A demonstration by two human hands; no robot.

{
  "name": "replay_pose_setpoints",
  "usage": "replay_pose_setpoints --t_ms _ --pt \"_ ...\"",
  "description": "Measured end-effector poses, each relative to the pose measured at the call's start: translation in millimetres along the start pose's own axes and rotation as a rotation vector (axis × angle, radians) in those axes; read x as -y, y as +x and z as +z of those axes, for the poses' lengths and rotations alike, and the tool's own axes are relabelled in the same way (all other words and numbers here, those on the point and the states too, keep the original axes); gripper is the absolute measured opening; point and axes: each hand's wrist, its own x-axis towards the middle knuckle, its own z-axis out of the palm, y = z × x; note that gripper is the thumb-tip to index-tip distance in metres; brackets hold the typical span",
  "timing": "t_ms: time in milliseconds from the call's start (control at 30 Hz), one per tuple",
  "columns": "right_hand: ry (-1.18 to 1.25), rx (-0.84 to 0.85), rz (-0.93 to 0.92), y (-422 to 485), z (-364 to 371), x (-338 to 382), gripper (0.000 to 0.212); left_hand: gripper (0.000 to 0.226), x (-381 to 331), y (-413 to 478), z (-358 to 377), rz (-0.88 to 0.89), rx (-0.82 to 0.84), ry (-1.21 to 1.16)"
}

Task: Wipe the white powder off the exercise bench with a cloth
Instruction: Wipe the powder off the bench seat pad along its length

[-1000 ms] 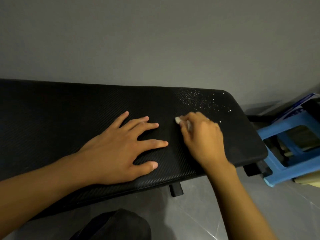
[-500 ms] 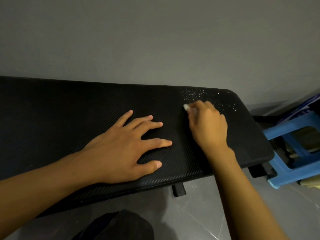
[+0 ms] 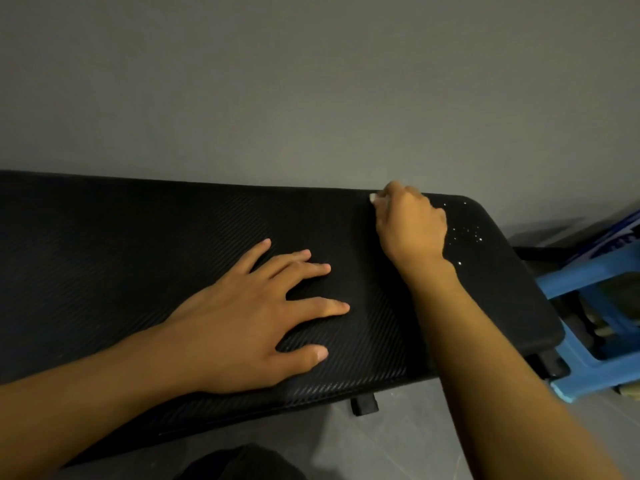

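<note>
Task looking partly done. The black exercise bench (image 3: 138,271) is running across the middle of the frame, and its pad is showing dark and speck-free over the left and centre. The white powder (image 3: 467,233) is lying only at the right end: 1 loose scatter of specks right of centre, a few more near the far edge, and a couple trailing lower down beside the wrist. That patch is what is left to wipe, as far as I am judging. The right hand (image 3: 412,223) is pressing down at the bench's far edge, right of centre, fingers curled round a small white cloth (image 3: 375,198); only a corner is peeking out at the left of the knuckles. The powder is sitting just to the right of this hand, close beside it. The left hand (image 3: 256,317) is resting flat on the pad at centre frame, fingers spread and holding nothing, seemingly bracing. A blue stool (image 3: 595,341) is standing at the right edge.
</note>
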Motion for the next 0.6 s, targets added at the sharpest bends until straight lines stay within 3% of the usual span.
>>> replay_pose_setpoints --t_ms 100,267,400,467,600 --pt "0.080 -0.002 0.019 6.8 4.8 7.2 0.027 0.058 0.7 -0.5 0.6 0.001 0.007 -0.006" --pt "0.101 0.022 -0.196 -41.0 -5.5 -1.0 0.023 0.058 0.5 -0.5 2.5 -0.001 -0.010 -0.014" --pt "0.025 -0.006 0.054 -2.5 3.1 -8.9 0.032 0.058 -0.6 -0.7 1.0 0.006 -0.007 -0.011" --pt "0.036 0.034 0.094 13.7 6.5 -1.5 0.033 0.058 -0.5 -1.3 1.0 0.009 -0.008 -0.011" --pt "0.152 0.072 -0.158 -16.8 4.1 14.4 0.031 0.057 0.4 -0.1 1.8 0.017 -0.013 -0.009"
